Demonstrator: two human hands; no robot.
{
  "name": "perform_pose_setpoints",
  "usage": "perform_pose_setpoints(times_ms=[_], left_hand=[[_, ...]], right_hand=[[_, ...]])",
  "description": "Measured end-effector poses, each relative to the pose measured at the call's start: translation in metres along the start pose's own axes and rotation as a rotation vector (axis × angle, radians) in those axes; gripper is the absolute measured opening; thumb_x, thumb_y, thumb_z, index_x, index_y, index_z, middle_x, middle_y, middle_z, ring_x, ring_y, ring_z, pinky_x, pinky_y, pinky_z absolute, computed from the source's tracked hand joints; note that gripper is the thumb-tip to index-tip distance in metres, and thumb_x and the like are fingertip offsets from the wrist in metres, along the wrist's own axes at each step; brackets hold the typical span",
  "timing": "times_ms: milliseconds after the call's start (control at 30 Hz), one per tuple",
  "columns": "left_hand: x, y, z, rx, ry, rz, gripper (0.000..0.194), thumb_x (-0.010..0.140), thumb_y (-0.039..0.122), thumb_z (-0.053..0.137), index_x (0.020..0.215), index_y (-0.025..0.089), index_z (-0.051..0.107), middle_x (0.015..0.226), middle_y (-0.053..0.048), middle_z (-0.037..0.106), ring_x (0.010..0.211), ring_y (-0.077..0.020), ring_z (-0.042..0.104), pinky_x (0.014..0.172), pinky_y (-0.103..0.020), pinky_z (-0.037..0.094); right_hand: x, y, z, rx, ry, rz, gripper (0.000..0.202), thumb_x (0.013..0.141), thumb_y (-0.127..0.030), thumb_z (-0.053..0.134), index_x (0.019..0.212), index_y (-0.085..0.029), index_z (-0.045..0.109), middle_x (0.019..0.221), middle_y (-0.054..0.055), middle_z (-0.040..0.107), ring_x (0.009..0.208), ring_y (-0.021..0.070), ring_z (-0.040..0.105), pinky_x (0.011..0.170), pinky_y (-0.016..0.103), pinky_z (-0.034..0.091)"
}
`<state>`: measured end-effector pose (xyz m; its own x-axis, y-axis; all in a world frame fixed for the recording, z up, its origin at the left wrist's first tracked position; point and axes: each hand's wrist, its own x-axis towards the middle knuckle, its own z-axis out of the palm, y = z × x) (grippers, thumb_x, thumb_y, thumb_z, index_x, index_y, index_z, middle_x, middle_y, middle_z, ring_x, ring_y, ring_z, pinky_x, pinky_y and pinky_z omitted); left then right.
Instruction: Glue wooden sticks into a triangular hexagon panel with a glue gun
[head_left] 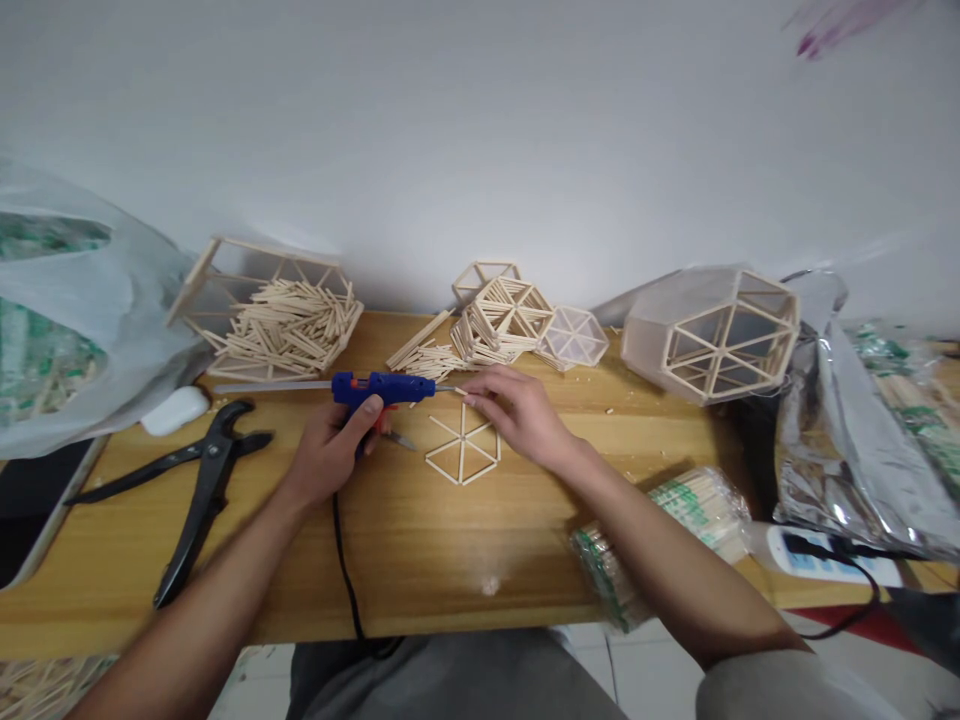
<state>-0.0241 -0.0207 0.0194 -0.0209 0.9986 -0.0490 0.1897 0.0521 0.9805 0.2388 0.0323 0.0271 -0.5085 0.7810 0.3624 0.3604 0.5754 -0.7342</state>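
My left hand (pixel 334 440) is wrapped round the handle of a blue glue gun (pixel 384 387), its nozzle pointing right. A translucent glue stick (pixel 274 386) sticks out of the gun's back. Close to the nozzle tip, my right hand (pixel 517 410) pinches a short wooden stick (pixel 460 391) between thumb and fingers. Just below lies a flat hexagonal stick frame (pixel 462 440) with spokes meeting at its centre; part of its outline at the upper right is beside my right fingers.
Loose sticks (pixel 289 325) fill a wooden frame at the back left. Stacked hexagons (pixel 510 310) stand behind my right hand. Black cutters (pixel 214 465) lie left, a wrapped stick bundle (pixel 697 510) and a power strip (pixel 832 555) right. A large hexagonal frame (pixel 712 335) stands back right.
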Motion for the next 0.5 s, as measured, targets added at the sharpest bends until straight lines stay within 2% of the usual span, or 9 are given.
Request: perform_pose_setpoints(times_ms=[500], left_hand=[[-0.0020,-0.0026,-0.0043,0.007,-0.025,-0.020,0.049,0.095,0.057,0.059,0.067,0.017,0.066,0.062,-0.002,0.060,0.051,-0.0119,0.050,0.052,-0.028,0.037]], right_hand=[[0.0005,-0.0055,-0.0034,-0.004,-0.014,-0.007,0.012,0.103,-0.017,0.062,0.104,-0.018,0.074,0.100,0.008,0.076,0.093,0.0198,0.070,0.086,0.034,0.056]])
